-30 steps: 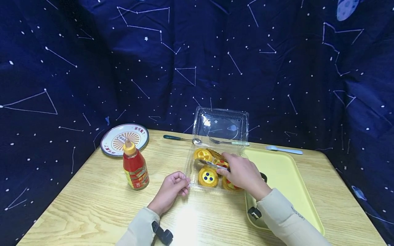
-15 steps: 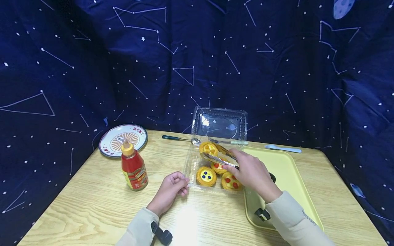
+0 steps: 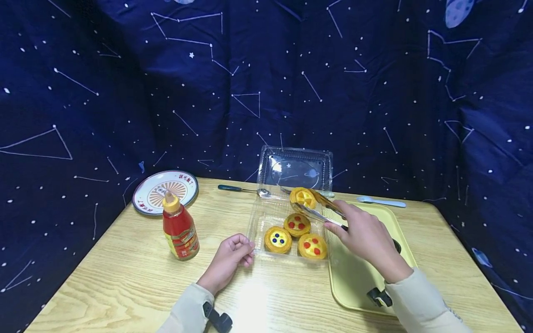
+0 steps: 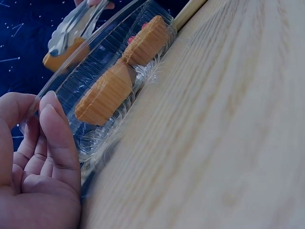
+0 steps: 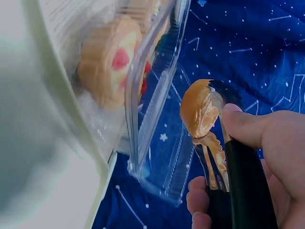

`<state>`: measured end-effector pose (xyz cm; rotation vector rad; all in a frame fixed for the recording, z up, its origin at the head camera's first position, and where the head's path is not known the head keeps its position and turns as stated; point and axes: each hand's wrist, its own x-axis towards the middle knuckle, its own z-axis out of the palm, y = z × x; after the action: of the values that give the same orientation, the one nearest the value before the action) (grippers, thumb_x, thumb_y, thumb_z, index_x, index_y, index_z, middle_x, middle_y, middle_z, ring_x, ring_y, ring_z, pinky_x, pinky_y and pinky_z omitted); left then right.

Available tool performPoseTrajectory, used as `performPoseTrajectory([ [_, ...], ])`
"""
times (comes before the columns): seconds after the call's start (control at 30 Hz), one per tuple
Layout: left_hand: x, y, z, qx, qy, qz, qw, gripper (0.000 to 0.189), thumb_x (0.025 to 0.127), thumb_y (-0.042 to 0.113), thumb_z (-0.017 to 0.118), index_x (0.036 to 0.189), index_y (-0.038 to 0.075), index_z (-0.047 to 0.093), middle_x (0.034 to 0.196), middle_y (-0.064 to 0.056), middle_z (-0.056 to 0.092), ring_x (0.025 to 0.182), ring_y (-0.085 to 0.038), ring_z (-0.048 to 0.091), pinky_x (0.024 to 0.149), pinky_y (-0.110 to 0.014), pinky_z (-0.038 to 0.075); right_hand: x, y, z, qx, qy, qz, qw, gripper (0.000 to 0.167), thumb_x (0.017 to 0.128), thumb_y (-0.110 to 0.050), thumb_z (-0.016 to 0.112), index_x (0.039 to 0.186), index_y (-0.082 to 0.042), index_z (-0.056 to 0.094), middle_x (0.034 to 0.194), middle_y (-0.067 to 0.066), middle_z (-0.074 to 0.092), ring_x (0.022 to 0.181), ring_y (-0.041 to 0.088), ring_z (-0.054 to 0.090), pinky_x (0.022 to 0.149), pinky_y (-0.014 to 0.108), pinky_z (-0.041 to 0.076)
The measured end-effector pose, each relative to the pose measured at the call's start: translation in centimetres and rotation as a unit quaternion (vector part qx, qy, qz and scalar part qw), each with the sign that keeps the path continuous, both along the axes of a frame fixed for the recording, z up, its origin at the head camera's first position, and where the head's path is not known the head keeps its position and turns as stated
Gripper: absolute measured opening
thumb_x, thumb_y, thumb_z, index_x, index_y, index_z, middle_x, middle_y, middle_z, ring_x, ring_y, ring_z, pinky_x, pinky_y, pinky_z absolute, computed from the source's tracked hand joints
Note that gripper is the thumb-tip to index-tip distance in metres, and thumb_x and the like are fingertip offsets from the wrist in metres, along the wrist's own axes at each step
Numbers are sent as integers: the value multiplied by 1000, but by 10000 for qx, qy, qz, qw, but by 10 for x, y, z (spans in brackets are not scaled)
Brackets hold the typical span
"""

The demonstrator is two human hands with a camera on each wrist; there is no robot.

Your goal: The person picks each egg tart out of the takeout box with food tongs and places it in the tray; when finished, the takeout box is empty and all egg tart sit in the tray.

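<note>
My right hand (image 3: 370, 231) grips black-handled metal tongs (image 5: 248, 176), whose ends clamp a yellow-topped egg tart (image 3: 302, 198). That tart is raised above the back right of an opened clear plastic clamshell box (image 3: 259, 226). Inside the box sit a tart with blue dots (image 3: 278, 239) and two tarts with red dots (image 3: 312, 246). At the box's front left corner, my left hand (image 3: 229, 259) pinches the rim between thumb and fingers, as the left wrist view shows closely.
A yellow tray (image 3: 345, 286) lies to the right of the box, under my right forearm. To the left stand a red squeeze bottle (image 3: 182, 233) and a patterned plate (image 3: 143, 203). A dark-handled spoon (image 3: 231, 188) and a light blue fork (image 3: 383, 201) lie at the back.
The tongs have lifted the yellow-topped tart from the box's back left, and my right hand has carried it rightward. My left hand stays on the rim.
</note>
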<state>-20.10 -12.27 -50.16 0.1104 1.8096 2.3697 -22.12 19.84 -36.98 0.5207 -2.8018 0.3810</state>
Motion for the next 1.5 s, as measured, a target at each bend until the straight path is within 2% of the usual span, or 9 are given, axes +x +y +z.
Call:
performPoseTrajectory([
  [0.27,-1,0,1,19,-36,-38,10000,14,95,10,65,88,4,54,79,-12,63,61,-13,59,56,-21,50,4,28,7,63,142,-133,9998,50,90,-45,70,129,-19,55,100,11,69,78,31,66,52,51,47],
  [0.5,0,0,0,52,-54,-19,10000,13,95,8,64,88,4,54,79,-13,63,61,-13,59,56,-22,51,8,53,9,101,206,-365,9991,56,92,-49,66,137,-20,52,116,16,67,85,44,65,56,59,46],
  [0.63,0,-1,0,51,-22,-15,10000,13,95,7,63,87,4,53,78,-11,63,61,-13,59,56,-22,50,8,66,8,137,26,-517,9986,57,92,-54,62,137,-20,51,118,18,66,88,48,63,55,61,45],
  [0.87,0,-1,0,35,40,-67,10000,14,95,10,64,88,4,53,79,-11,63,62,-12,59,56,-21,50,4,87,1,325,-275,-769,9961,58,92,-56,61,134,-17,50,115,23,64,87,51,61,52,60,43],
  [1.1,0,-1,-1,92,54,-80,9999,14,95,10,65,88,4,54,79,-11,63,62,-12,59,56,-21,50,-5,99,-9,541,-490,-872,9935,55,91,-55,64,122,-11,51,101,24,64,76,48,61,45,56,41],
  [1.27,1,-1,-1,142,74,-63,9999,13,95,7,63,88,4,54,78,-11,62,61,-12,59,56,-21,50,-9,102,-16,736,-680,-897,9909,58,92,-56,62,122,-8,51,102,29,63,80,55,60,48,59,43],
  [1.5,2,0,2,118,99,-51,9999,12,94,7,64,88,5,54,76,-7,63,61,-11,59,56,-20,50,-16,104,-25,847,-735,-830,9902,59,91,-53,64,123,-4,54,105,30,64,81,55,60,49,58,45],
])
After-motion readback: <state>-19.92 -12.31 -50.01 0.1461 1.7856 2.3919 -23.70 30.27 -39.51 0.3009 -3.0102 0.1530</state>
